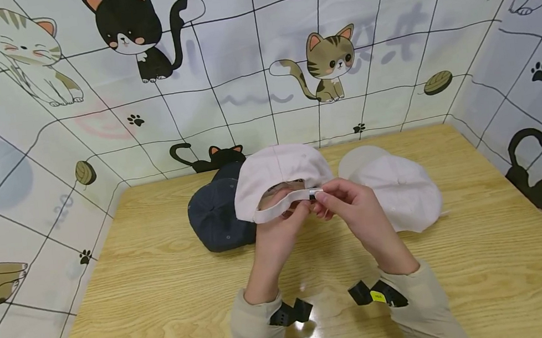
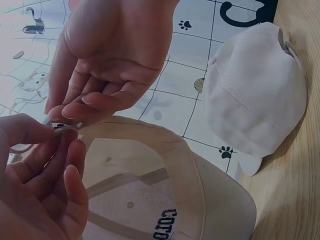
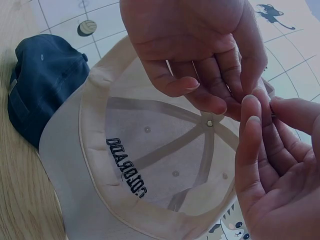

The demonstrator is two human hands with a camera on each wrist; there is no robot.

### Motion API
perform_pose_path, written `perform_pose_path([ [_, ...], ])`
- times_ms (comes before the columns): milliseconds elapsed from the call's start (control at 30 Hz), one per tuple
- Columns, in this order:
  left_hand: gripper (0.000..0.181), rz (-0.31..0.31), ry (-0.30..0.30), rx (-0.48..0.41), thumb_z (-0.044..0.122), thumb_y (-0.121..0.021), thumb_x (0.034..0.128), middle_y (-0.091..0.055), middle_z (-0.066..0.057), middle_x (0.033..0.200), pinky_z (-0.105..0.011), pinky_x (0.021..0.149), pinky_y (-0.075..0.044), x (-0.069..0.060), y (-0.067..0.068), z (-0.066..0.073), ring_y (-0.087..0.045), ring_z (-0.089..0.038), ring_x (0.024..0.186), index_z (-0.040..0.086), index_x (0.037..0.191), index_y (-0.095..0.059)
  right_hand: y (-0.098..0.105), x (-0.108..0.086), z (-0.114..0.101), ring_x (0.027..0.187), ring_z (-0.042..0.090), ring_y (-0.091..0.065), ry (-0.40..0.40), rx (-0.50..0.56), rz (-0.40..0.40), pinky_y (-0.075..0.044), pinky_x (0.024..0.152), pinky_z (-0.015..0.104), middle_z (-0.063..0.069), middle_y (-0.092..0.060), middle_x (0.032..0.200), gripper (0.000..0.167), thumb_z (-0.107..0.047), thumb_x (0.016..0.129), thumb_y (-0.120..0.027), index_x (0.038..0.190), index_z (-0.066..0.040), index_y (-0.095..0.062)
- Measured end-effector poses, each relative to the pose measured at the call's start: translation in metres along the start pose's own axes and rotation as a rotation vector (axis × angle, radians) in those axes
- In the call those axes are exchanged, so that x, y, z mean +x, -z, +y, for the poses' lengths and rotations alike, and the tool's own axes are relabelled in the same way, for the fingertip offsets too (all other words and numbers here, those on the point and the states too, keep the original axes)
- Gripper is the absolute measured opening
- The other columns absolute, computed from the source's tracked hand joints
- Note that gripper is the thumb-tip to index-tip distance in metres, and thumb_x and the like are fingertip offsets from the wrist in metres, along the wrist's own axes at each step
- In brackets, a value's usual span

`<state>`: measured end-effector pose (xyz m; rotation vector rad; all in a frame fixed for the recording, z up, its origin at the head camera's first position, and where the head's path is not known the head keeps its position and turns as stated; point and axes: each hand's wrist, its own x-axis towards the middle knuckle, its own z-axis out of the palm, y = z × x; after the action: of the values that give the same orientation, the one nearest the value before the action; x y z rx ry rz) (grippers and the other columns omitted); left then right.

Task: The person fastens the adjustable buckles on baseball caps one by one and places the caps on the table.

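A pale pink-white baseball cap (image 1: 280, 163) is held up with its back opening towards me. My left hand (image 1: 279, 240) pinches its adjustment strap (image 1: 272, 212) between thumb and fingers, some fingers lying behind the strap. At the strap's small dark-and-silver buckle (image 1: 313, 194), my right hand (image 1: 364, 217) pinches with thumb and forefinger. Both hands' fingertips meet there, and they partly hide the buckle. In the right wrist view, dark lettering (image 3: 127, 170) shows through the cap's inside (image 3: 160, 127).
A navy cap (image 1: 218, 214) lies on the wooden table (image 1: 165, 298) to the left, partly behind the held cap. To the right lies a white cap (image 1: 404, 193). A cat-patterned sheet (image 1: 237, 44) encloses the back and sides.
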<state>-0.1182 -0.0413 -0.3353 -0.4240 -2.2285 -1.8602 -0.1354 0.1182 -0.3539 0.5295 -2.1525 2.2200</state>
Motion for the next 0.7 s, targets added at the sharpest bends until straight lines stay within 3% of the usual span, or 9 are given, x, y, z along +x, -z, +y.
perform_pose_path([
  [167, 0.008, 0.016, -0.022, 0.018, 0.019, -0.060, 0.0843, -0.060, 0.002, 0.078, -0.029, 0.059, -0.047, 0.002, -0.001, -0.018, -0.054, -0.012, 0.066, 0.012, 0.086, -0.064, -0.001, 0.000, 0.001, 0.069, 0.025, -0.058, 0.013, -0.001, 0.011, -0.049, 0.061, 0.033, 0.013, -0.061, 0.077, 0.019, -0.019, 0.086, -0.060, 0.091, -0.001, -0.058],
  [300, 0.011, 0.025, -0.024, 0.017, 0.023, -0.060, 0.0847, -0.059, 0.002, 0.074, -0.029, 0.055, -0.044, 0.002, -0.001, -0.021, -0.051, -0.013, 0.063, 0.012, 0.082, -0.063, -0.002, 0.000, 0.001, 0.069, 0.029, -0.057, 0.017, -0.004, 0.029, -0.048, 0.059, 0.033, 0.013, -0.061, 0.074, 0.019, -0.019, 0.085, -0.061, 0.089, -0.001, -0.057],
  [433, 0.012, 0.024, -0.012, 0.005, 0.023, -0.061, 0.0849, -0.056, 0.001, 0.069, -0.027, 0.052, -0.039, 0.001, -0.001, -0.018, -0.045, -0.014, 0.058, 0.012, 0.079, -0.061, -0.002, 0.000, 0.001, 0.069, 0.029, -0.056, 0.015, -0.015, 0.055, -0.048, 0.058, 0.033, 0.012, -0.060, 0.073, 0.020, -0.020, 0.084, -0.063, 0.088, -0.001, -0.057],
  [700, 0.006, 0.026, 0.014, -0.035, 0.008, -0.059, 0.0842, -0.058, -0.003, 0.072, -0.026, 0.054, -0.038, -0.002, 0.001, 0.005, -0.045, -0.014, 0.060, 0.004, 0.079, -0.061, -0.002, 0.000, 0.000, 0.067, 0.026, -0.056, 0.000, 0.000, 0.071, -0.048, 0.058, 0.034, 0.013, -0.059, 0.071, 0.022, -0.021, 0.083, -0.064, 0.086, -0.001, -0.055],
])
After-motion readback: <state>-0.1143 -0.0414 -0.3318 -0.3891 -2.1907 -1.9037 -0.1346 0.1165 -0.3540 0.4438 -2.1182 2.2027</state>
